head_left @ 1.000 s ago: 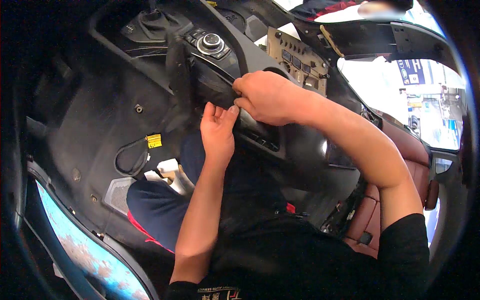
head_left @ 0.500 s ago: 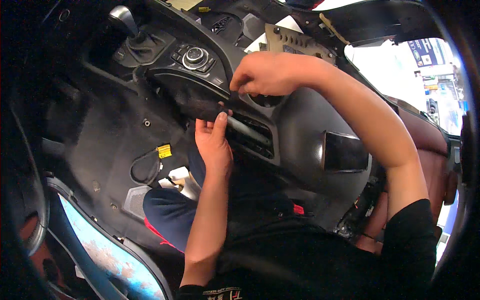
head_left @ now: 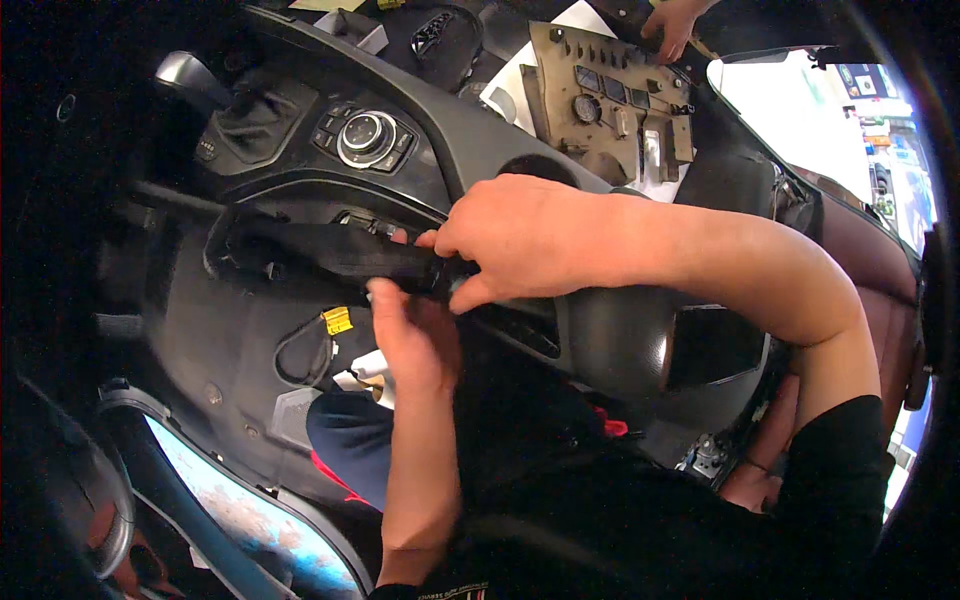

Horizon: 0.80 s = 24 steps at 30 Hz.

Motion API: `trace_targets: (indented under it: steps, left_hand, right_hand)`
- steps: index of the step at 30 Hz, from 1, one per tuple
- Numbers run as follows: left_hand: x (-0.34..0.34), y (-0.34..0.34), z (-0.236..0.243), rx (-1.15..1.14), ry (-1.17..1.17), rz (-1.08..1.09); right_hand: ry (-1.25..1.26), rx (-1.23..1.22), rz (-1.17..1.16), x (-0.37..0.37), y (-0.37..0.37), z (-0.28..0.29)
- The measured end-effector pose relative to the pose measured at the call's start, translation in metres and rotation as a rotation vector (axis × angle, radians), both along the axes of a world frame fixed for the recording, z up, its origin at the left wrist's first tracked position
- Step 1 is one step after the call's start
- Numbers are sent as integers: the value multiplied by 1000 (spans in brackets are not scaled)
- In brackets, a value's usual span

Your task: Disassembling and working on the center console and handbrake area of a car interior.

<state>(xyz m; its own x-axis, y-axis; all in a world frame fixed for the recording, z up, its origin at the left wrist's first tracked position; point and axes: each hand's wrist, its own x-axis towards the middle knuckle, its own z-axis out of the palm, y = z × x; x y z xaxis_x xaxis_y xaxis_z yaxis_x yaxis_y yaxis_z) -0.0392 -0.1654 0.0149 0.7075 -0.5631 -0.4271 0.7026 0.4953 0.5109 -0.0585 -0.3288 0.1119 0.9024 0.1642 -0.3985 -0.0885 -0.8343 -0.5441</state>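
A long black carpet-like trim piece [head_left: 335, 255] lies along the side of the car's centre console [head_left: 440, 180]. My left hand [head_left: 415, 340] grips its near end from below, thumb on top and fingers mostly hidden behind it. Over the same end my right hand [head_left: 515, 240] is bent down, fingers and thumb curled round it. Part of the end is covered by both hands. Just beyond them sits a round control knob [head_left: 367, 138] on the console, with a gear lever [head_left: 192, 80] farther left.
A brown panel [head_left: 610, 110] with several sockets lies at the far right, and another person's hand [head_left: 675, 25] reaches beside it. Black floor carpet [head_left: 225, 340] with a yellow tag [head_left: 337, 320] spreads at left. A reddish-brown seat [head_left: 865, 260] stands at right.
My right hand has come down from above the console onto the trim piece's end, beside my left hand. The view has shifted, and another person's hand now shows at the top right.
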Motion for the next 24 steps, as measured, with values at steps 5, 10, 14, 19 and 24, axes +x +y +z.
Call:
trace_targets:
  steps: [5,10,14,19,24]
  left_hand:
    - [11,4,-28,16,-80,-108]
    - [13,7,-33,11,-200,-175]
    - [9,24,-46,-120,-215,-187]
    - [-4,39,-49,-254,-115,-71]
    - [19,44,-54,-449,168,55]
  right_hand:
    - [66,106,-5,14,-2,-4]
    - [352,244,-65,33,-14,0]
    - [315,216,-65,53,-32,14]
    - [-542,59,-11,79,-8,70]
    - [-634,-199,370,81,46,71]
